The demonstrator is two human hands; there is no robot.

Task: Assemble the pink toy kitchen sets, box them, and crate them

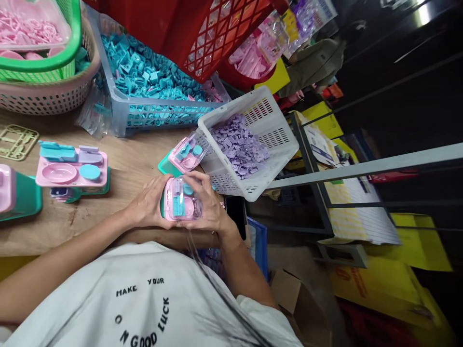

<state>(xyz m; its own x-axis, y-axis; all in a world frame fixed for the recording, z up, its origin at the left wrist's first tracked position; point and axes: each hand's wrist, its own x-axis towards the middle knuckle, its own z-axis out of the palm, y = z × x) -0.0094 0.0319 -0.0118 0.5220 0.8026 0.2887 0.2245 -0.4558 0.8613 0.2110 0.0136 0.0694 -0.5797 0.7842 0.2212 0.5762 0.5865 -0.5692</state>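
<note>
A small pink and teal toy kitchen set (180, 205) under a clear plastic cover sits between my two hands, near the table's front edge. My left hand (151, 201) is wrapped along its left side. From the right, my right hand (209, 205) grips it, with fingers over the top of the cover. Just beyond them stands a similar toy set (187, 154) with a clear cover, partly behind a white basket. To the left is an uncovered toy set (72, 168) with a pink sink, a blue disc and upright blue and lilac parts.
A clear crate (119, 108) of blue parts stands at the back, under a tilted red basket (162, 29). The white basket (249, 188) holds lilac pieces at right. Pink and green baskets (47, 96) fill the back left. A teal and pink piece (25, 195) lies far left.
</note>
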